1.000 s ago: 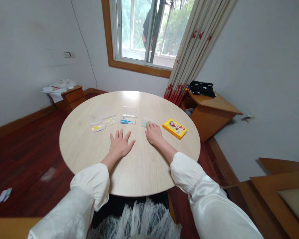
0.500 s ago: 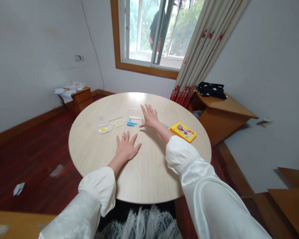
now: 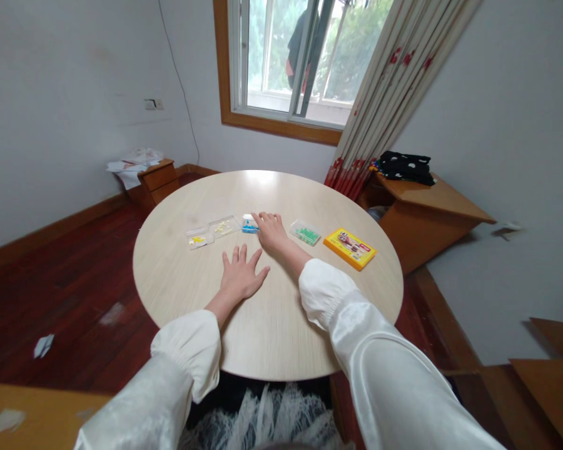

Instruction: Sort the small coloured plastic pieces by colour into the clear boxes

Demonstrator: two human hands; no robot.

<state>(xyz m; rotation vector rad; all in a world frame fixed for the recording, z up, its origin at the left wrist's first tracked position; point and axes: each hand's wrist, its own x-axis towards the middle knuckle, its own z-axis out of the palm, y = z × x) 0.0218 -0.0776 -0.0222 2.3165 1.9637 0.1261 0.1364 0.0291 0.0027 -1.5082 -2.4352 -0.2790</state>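
Note:
My left hand [image 3: 243, 275] lies flat on the pale round table [image 3: 272, 331], fingers spread, with nothing in it. My right hand [image 3: 271, 232] reaches farther forward, its fingers bent over the lid of a small clear plastic box [image 3: 248, 226] with blue pieces inside. The hand covers the right part of this box, and its thumb is mostly hidden. To the left stand a clear box [image 3: 225, 227] with pale yellow pieces and another clear box [image 3: 199, 238] with bright yellow pieces. Right of my right hand is a clear box [image 3: 306, 233] with green pieces.
A flat yellow packet [image 3: 349, 248] with printed pictures lies on the right of the table. Beyond the table are a window, a patterned curtain [image 3: 394, 81] and a wooden cabinet [image 3: 431, 206] with black cloth on top. A small drawer unit [image 3: 158, 181] with papers stands back left.
My right hand has come down and slightly left onto the box of blue pieces, its fingers drawing together; the raised lid has come down. The green box shows fully now. My left hand stays put.

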